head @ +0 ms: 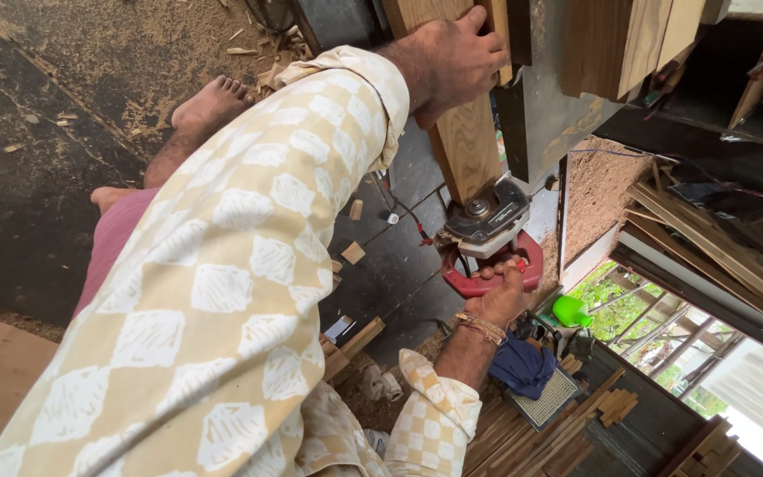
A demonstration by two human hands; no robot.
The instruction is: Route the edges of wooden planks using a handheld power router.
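Observation:
My left hand [449, 55] grips a long light wooden plank [467, 146] near its upper part, fingers wrapped over its edge. My right hand [500, 296] is closed around the red handle of a power saw [492, 231]. The saw has a grey metal body and sits against the lower end of the plank. A beaded band circles my right wrist. My yellow and white patterned sleeves fill the left and middle of the view.
My bare feet [209, 104] stand on a dark floor strewn with sawdust and small wood offcuts [353, 253]. Stacked wooden strips [717, 256] lie at right. A green object [571, 311], a blue cloth [523, 367] and more strips [576, 424] sit below.

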